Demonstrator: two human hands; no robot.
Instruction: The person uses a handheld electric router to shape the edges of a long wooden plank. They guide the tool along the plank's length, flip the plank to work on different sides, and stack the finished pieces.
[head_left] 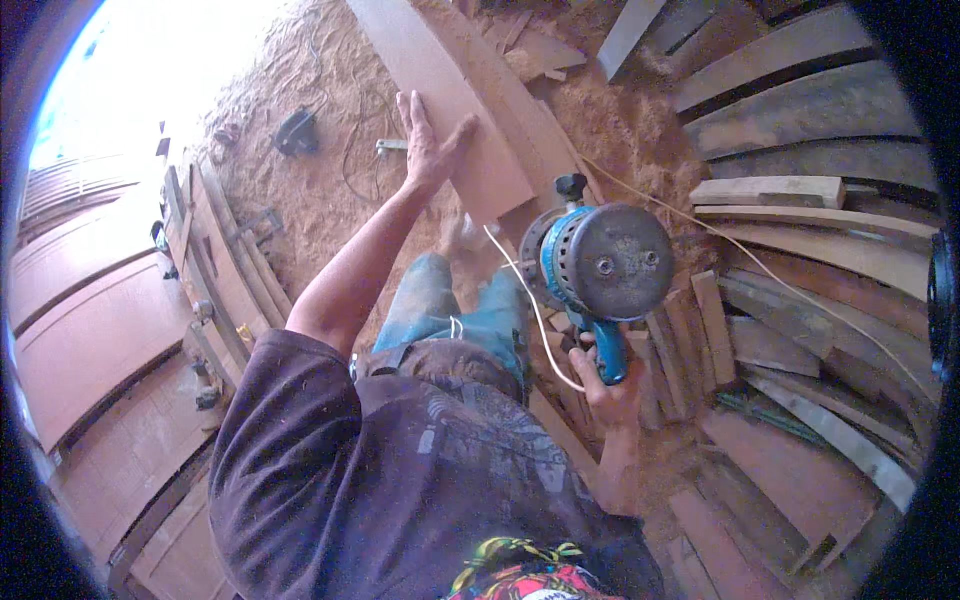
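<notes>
Seen from my remote post, a woodworking floor thick with sawdust. At the far left of the frame, reddish-brown wooden door panels lie side by side, with metal bar clamps along their edge. Left of centre, the left hand lies flat, fingers spread, its palm pressed on a long reddish plank and gripping nothing. The plank's long axis runs from the top centre of the frame down and to the right, toward the person's jeans. Just right of centre, the right hand is clenched around the blue handle of an electric router, its round grey motor cap facing the camera. The router hangs just to the lower right of the plank's near end, not touching it as far as I can tell, so the right hand is the nearer one to that end. A pale power cord loops from the tool across the jeans. At the right of the frame, stacked planks and offcuts fan outward. No packages, labels or signs show anywhere.
</notes>
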